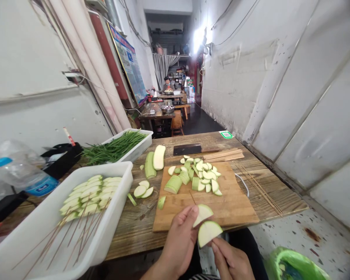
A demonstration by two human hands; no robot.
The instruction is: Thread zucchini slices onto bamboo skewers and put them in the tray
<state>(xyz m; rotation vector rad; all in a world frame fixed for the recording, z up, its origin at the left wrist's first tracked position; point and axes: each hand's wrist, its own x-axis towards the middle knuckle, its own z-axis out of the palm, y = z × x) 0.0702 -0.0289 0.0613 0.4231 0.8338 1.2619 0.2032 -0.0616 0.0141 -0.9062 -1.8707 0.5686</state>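
Head view: what is the left hand (182, 233) doing?

"Its thumb and fingers pinch a half-round slice (203, 214), just above the near edge of the board (233, 210). A thin stick (193, 197) pokes out on the far side of the thumb."

"And the right hand (235, 258)?"

"Narrow grip. Its fingertips meet at the lower edge of a second slice (210, 233), right below the first. Whether they press the slice itself or the stick, I can't tell."

"What lies on the board?"

"Cut pieces (205, 175), heaped toward the far side. Beyond them is a cleaver (187, 149), with a bundle of sticks (226, 155) near its handle, to the right."

"To the left?"

"Two peeled lengths of squash (159, 157) side by side on the table (140, 229), then a white tray (116, 212) of skewered slices (90, 194), their sticks pointing to the near side. A tray of greens (119, 146) sits farther off."

"Anyone else?"

"One person (167, 83), at a far table."
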